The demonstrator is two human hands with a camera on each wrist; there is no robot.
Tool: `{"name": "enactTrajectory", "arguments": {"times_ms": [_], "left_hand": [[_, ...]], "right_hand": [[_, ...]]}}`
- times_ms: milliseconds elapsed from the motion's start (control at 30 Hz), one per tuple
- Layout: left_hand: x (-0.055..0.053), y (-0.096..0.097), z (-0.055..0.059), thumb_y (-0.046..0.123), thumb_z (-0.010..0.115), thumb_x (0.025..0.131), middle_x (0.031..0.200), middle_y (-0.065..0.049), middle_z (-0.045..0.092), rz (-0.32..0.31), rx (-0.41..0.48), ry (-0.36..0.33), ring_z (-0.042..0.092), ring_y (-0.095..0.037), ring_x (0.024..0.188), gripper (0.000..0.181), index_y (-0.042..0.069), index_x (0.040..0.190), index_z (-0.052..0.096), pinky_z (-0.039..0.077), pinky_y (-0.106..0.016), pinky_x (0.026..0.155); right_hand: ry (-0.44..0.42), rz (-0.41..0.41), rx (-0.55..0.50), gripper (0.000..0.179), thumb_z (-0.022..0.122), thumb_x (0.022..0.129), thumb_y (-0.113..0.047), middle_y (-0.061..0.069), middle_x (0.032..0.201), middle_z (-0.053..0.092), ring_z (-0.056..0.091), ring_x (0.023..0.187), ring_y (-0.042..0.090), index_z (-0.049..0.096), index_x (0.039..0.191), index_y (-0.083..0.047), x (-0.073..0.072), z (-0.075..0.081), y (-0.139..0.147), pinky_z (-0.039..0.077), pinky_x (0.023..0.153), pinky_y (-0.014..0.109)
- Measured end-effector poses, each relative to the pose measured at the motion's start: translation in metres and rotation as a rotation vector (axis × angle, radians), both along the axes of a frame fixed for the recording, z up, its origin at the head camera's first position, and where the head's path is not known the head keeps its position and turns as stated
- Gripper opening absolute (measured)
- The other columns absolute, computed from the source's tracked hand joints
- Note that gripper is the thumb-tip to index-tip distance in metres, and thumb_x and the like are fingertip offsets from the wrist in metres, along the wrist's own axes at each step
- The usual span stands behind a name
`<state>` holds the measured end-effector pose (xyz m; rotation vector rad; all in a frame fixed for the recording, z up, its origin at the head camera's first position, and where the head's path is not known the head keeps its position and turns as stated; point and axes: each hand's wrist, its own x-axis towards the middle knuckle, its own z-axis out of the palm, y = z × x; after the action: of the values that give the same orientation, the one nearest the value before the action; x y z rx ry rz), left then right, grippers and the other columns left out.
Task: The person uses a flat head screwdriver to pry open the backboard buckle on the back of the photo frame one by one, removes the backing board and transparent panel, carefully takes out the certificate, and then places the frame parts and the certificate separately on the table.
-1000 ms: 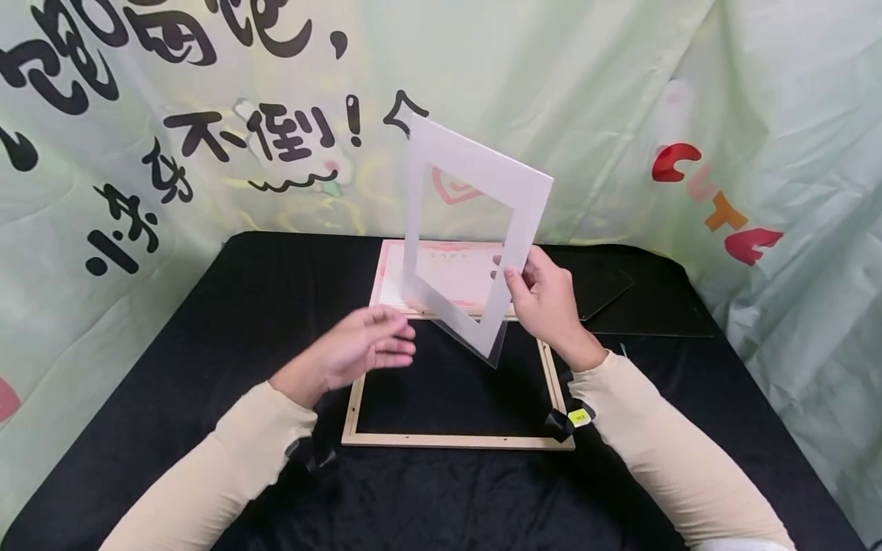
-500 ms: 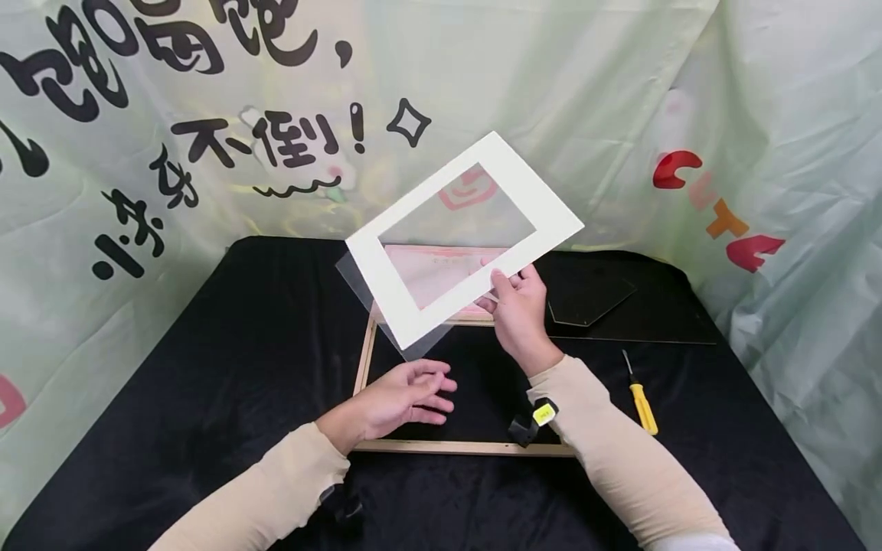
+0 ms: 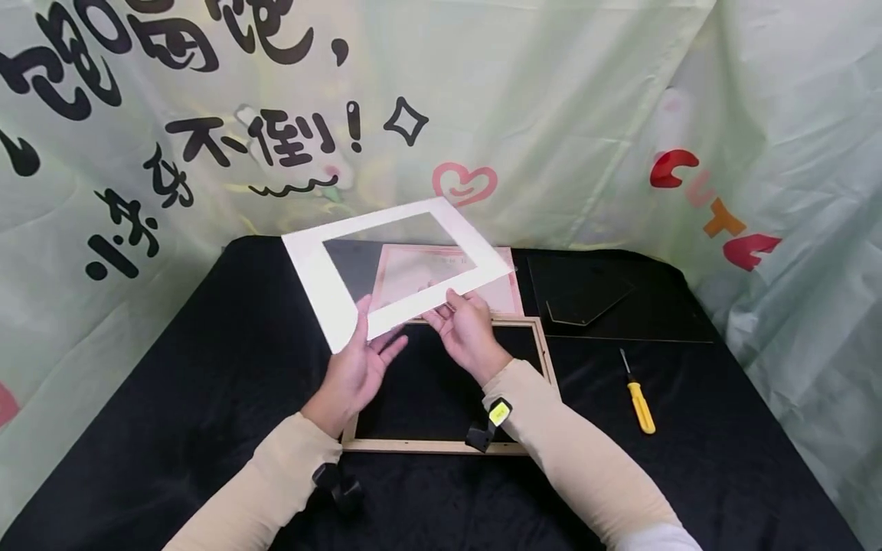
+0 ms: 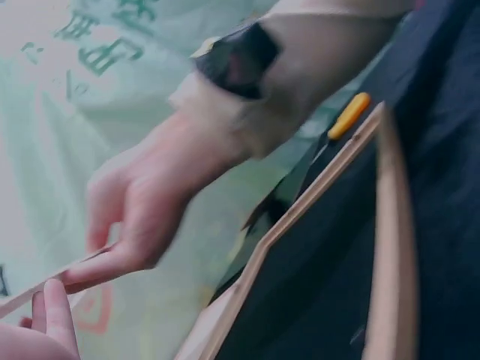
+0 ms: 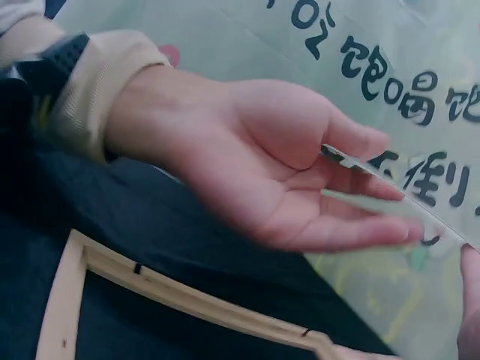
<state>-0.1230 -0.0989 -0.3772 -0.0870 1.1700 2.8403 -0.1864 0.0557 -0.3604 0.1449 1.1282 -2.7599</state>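
Observation:
A white photo mat (image 3: 324, 283) with a rectangular opening is held tilted over the table, and a clear sheet (image 3: 354, 264) shows through its window. My right hand (image 3: 468, 333) pinches the mat's near edge, thumb on top and fingers beneath. At the near left corner, my left hand (image 3: 347, 383) has its thumb over the mat's face, its other fingers extended below the edge. In the left wrist view, left fingertips meet the thin edge close to the right hand (image 4: 150, 195). Below both hands lies a pale wooden frame (image 3: 441, 446), partly hidden by the wrists.
A pink-bordered certificate (image 3: 506, 295) lies just behind the frame. To its right is a black backing board (image 3: 661, 306) with a stand flap (image 3: 586, 298). A yellow-handled screwdriver (image 3: 641, 405) lies right of the frame. Printed curtains (image 3: 565, 115) surround the black-covered table.
The mat and clear sheet have turned, come lower and shifted left, now tilted flatter. My left hand, free before, has risen to the mat's near left corner. The right hand has moved left with the mat.

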Motion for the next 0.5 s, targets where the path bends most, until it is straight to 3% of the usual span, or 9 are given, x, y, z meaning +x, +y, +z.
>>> {"name": "enactTrajectory", "arguments": {"times_ms": [100, 233, 400, 500], "left_hand": [[-0.01, -0.018, 0.002, 0.032, 0.035, 0.104, 0.143, -0.006, 0.037, 0.044, -0.001, -0.041, 0.058, -0.013, 0.111, 0.055, 0.013, 0.154, 0.02, 0.048, -0.03, 0.095], [-0.022, -0.051, 0.002, 0.028, 0.038, 0.104, 0.129, -0.005, 0.054, 0.042, 0.024, -0.094, 0.063, -0.015, 0.105, 0.039, 0.012, 0.139, 0.039, 0.048, -0.032, 0.095], [-0.037, -0.102, -0.003, 0.023, 0.042, 0.104, 0.109, -0.007, 0.068, -0.036, 0.112, -0.102, 0.067, -0.02, 0.098, 0.025, 0.009, 0.119, 0.057, 0.054, -0.033, 0.084], [-0.046, -0.126, -0.007, 0.023, 0.045, 0.103, 0.104, -0.011, 0.07, -0.039, 0.215, -0.136, 0.066, -0.021, 0.095, 0.027, 0.004, 0.109, 0.063, 0.055, -0.033, 0.082]], "right_hand": [[-0.054, 0.056, 0.017, 0.012, 0.037, 0.103, -0.001, 0.014, 0.107, 0.059, 0.064, 0.097, 0.023, 0.045, 0.111, 0.0, -0.005, -0.005, -0.004, 0.047, 0.095, 0.041], [-0.119, 0.032, 0.026, 0.007, 0.042, 0.101, -0.001, 0.011, 0.097, 0.053, 0.062, 0.083, 0.017, 0.043, 0.108, -0.001, -0.018, -0.012, -0.004, 0.048, 0.094, 0.037], [-0.167, 0.002, 0.028, 0.035, 0.046, 0.096, 0.006, 0.013, 0.11, 0.049, 0.058, 0.09, 0.019, 0.041, 0.13, -0.001, -0.035, -0.021, -0.004, 0.049, 0.093, 0.033], [-0.174, 0.026, 0.032, 0.046, 0.046, 0.093, 0.011, 0.015, 0.116, 0.049, 0.055, 0.101, 0.023, 0.039, 0.138, 0.0, -0.04, -0.023, -0.017, 0.047, 0.096, 0.035]]}}
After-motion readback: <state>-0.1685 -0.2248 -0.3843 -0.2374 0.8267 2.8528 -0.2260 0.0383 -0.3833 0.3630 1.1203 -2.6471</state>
